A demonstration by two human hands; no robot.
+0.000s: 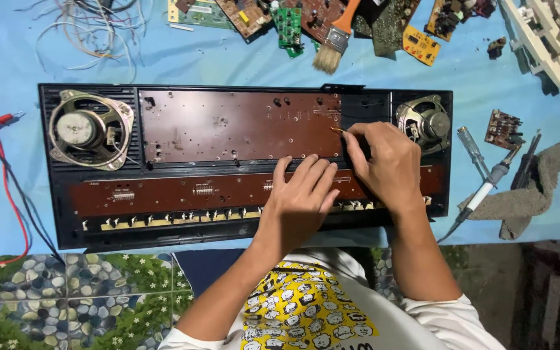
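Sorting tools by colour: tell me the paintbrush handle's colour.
Orange, seen in the head view: the paintbrush lies among circuit boards above the opened case.

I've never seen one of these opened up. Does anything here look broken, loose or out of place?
The long black keyboard casing lies opened, its brown circuit boards and round speakers bare. Loose green and brown boards and tangled white wires are strewn along the blue cloth's far edge. No damage is plainly visible.
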